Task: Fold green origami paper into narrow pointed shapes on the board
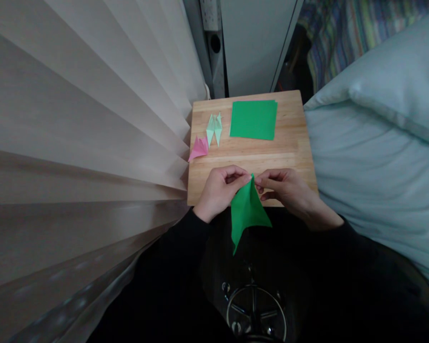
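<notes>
A partly folded sheet of green origami paper hangs over the near edge of the small wooden table, its lower corners pointing down. My left hand pinches the paper's top corner between thumb and fingers. From the other side, my right hand has its thumb and fingertips closed at the same corner. Farther back lies a stack of green paper. Left of it are pale green folded paper pieces with pointed ends, and a pink folded paper piece sits close to the table's left edge.
A pleated cream curtain hangs along the table's left side. On the right is a bed with pale bedding. Behind the table stands a grey panel. Below me shows a wheeled chair base with a metal ring.
</notes>
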Available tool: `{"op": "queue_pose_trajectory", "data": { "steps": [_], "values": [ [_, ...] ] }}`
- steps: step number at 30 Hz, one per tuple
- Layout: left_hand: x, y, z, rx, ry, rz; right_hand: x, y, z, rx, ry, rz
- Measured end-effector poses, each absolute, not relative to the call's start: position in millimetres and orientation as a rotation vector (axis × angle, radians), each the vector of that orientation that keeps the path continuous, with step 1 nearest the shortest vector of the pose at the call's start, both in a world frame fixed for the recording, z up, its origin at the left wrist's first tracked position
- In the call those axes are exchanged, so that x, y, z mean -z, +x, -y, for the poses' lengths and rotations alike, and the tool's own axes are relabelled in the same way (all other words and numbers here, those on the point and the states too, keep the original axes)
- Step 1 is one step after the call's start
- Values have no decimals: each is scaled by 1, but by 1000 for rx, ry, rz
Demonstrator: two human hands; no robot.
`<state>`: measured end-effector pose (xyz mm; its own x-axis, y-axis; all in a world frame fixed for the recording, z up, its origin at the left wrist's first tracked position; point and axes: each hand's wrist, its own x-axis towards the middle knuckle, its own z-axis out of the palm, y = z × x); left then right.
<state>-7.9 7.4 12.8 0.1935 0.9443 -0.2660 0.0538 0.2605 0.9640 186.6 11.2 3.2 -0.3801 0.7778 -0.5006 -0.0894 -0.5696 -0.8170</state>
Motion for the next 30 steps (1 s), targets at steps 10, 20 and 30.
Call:
{"op": "queue_pose_trajectory", "data": {
  "steps": [10,20,30],
  "values": [
    [-25,-8,-11,-874,1149,-1173,-9,185,-11,-2139,-1172,1185],
    [-19,-14,-7,-671,961,-1123,0,190,-14,-1952,-1228,1111],
    [-18,-14,-4,-642,850,-1204,0,191,-12,-2051,-1283,1027]
  ]
}}
